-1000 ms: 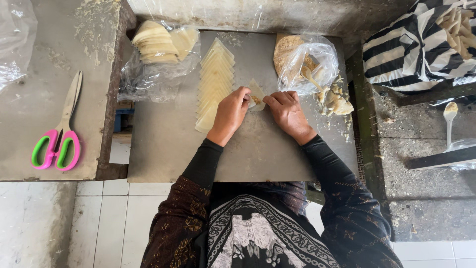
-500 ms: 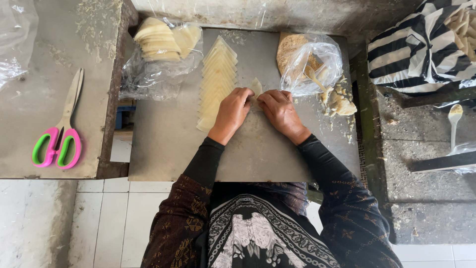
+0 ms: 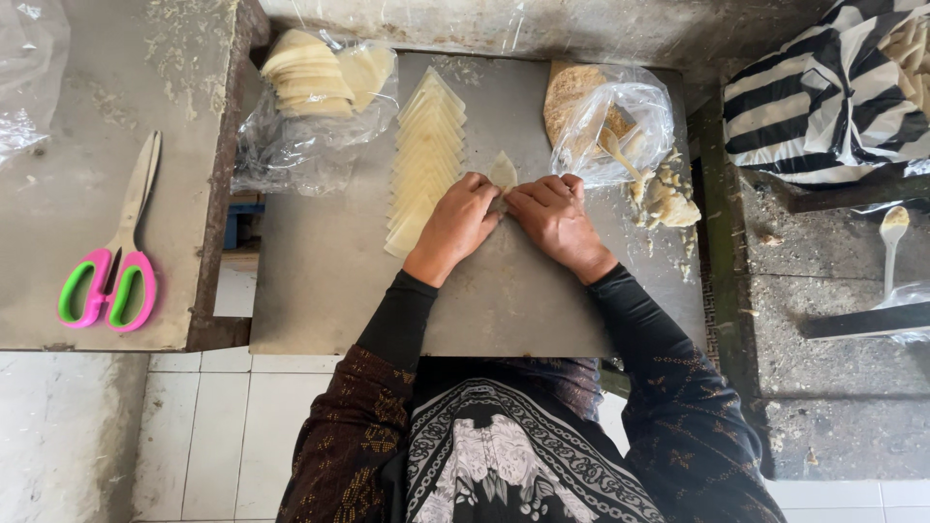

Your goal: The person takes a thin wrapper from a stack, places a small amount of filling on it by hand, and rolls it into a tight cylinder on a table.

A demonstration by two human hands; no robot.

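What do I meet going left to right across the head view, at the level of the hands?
Pink and green scissors → row of overlapping pale wrappers → left hand → folded wrapper held between both hands → right hand → lump of filling → white spoon.

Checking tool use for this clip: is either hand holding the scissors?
No: the scissors lie untouched at far left, while both hands pinch a pastry sheet.
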